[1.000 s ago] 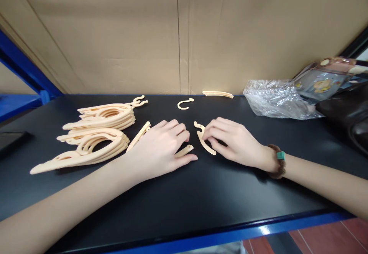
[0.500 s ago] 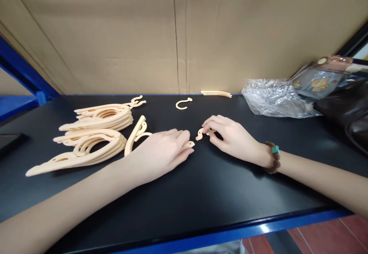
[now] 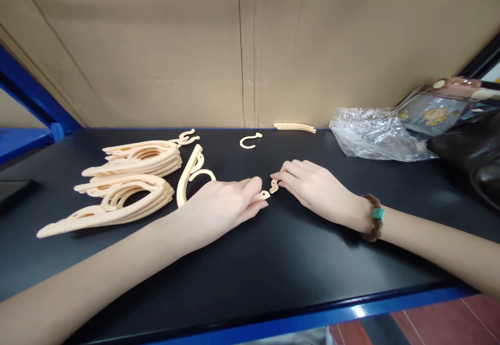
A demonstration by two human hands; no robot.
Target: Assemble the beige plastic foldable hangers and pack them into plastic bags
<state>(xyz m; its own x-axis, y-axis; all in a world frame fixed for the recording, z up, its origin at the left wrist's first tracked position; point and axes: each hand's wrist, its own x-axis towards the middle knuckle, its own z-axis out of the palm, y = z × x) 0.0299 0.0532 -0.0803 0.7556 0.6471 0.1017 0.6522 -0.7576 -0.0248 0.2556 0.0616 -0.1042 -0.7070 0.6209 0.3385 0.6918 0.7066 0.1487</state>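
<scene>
My left hand (image 3: 228, 202) is closed around a cream plastic folding hanger (image 3: 187, 176). One hanger arm and the curved hook stick out behind the knuckles, and an end with a hole (image 3: 262, 196) shows past the thumb; the middle is hidden under my palm. My right hand (image 3: 308, 186) pinches a small curved cream plastic piece (image 3: 274, 186) between thumb and fingertips. That piece sits very close to the hanger's holed end; I cannot tell whether they touch.
On the left lie two stacks of cream hangers (image 3: 133, 199). A loose hook (image 3: 247, 141) and a slim cream hanger arm (image 3: 295, 127) rest at the back of the black table (image 3: 297, 267). Crumpled clear plastic (image 3: 371, 131) and a dark bag (image 3: 469, 147) lie to the right.
My right fingers have closed in on the small piece and brought it nearer my left hand. The hanger in my left hand has tilted slightly, its far arm now reaching higher and further right.
</scene>
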